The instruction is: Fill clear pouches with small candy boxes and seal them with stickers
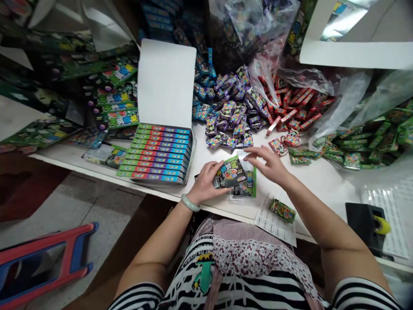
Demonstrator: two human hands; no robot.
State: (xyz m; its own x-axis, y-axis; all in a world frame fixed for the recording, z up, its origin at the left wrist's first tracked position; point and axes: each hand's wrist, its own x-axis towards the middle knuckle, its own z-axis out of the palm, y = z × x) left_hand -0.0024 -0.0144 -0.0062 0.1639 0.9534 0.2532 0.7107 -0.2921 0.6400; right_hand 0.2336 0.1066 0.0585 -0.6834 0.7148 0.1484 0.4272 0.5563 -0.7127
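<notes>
The black-and-green packet (pixel 237 172) is lying in the grasp of the left hand (pixel 206 183), above the front edge of the white table (pixel 318 191); clock positions are taken from this packet, with 12 o'clock at the top of the view. The left hand is holding it by the 9 o'clock end, thumb above and fingers below, and a pale bracelet (pixel 190 203) is circling the wrist. The right hand (pixel 269 165) is hovering at 3 o'clock, loosely spread, its fingertips pointing toward the packet's upper corner; whether they are touching it cannot be told. A second packet (pixel 250 187), partly covered, is lying just beneath at 4 o'clock.

A small green packet (pixel 282 210) is resting on a printed sheet (pixel 274 226) at 4 o'clock, and farther out a tape dispenser (pixel 364 224) is standing. Between 9 and 10 o'clock, a box is holding a stack of multicoloured strips (pixel 156 153), its white lid (pixel 167 82) rising toward 11. Loose pieces are forming heaps: blue (pixel 201 110) at 11, purple (pixel 230 112) at 12, red (pixel 300 103) between 1 and 2, green (pixel 368 144) between 2 and 3. A red-and-blue stool (pixel 67 258) is standing on the floor at 8 o'clock.
</notes>
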